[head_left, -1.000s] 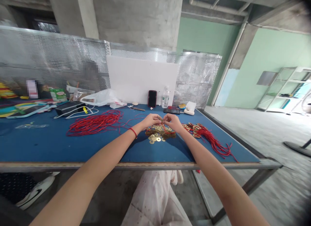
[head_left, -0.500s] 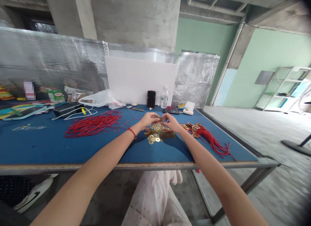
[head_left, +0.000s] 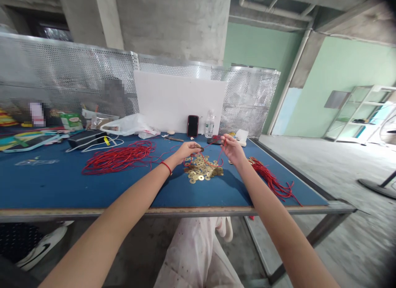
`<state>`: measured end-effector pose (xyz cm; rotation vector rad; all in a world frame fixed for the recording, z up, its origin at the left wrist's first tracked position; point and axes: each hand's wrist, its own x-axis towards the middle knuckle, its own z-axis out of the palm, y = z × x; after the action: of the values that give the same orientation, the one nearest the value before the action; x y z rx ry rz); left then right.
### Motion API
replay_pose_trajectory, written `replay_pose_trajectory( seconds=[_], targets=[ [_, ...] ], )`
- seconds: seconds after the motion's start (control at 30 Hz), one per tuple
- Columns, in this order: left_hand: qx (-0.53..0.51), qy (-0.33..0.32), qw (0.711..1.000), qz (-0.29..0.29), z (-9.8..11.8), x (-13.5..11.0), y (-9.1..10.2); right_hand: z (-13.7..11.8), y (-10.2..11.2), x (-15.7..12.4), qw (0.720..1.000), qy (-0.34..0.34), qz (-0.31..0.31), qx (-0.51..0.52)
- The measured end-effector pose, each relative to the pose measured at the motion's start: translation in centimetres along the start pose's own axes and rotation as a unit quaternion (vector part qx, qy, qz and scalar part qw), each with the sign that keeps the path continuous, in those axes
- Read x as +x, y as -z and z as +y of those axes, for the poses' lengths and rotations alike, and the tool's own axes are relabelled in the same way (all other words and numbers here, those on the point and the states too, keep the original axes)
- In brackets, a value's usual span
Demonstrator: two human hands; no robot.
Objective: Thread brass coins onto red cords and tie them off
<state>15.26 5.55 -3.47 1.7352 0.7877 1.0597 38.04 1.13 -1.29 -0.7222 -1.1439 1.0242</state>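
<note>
My left hand [head_left: 188, 150] is closed in a pinch on a brass coin threaded on a red cord [head_left: 213, 152]. My right hand [head_left: 232, 149] is closed on the other end of that cord, raised and drawn out to the right. The cord hangs slack between the two hands, just above a pile of loose brass coins [head_left: 201, 170] on the blue table [head_left: 62, 185]. A red band circles my left wrist.
A big bundle of red cords [head_left: 119, 156] lies left of the coins. Finished cords with coins [head_left: 269, 176] lie to the right. At the back stand a phone [head_left: 192, 126], a water bottle [head_left: 209, 124], a white board [head_left: 179, 102] and a plastic bag [head_left: 130, 125].
My hands were together over the coin pile. The right hand has since pulled up and away to the right, drawing the red cord out through the coin in my left hand.
</note>
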Motion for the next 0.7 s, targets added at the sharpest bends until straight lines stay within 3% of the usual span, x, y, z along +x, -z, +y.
replay_pose_trajectory(
  seconds=[0.33,0.43,0.57,0.7],
  targets=[
    [-0.004,0.018,0.998,0.066,-0.2,0.1,0.4,1.3,3.3,1.7,0.962,0.036,0.269,0.025],
    [-0.028,0.038,0.995,0.083,0.2,-0.1,0.3,1.2,3.5,1.6,0.949,0.046,0.31,-0.036],
    [-0.058,0.075,0.994,0.047,0.8,-0.4,-0.2,0.9,2.6,0.8,0.921,0.107,0.256,-0.273],
    [-0.072,0.054,0.996,0.001,0.9,-0.5,-0.8,0.9,0.4,-0.2,0.866,0.194,0.066,-0.456]
  ],
)
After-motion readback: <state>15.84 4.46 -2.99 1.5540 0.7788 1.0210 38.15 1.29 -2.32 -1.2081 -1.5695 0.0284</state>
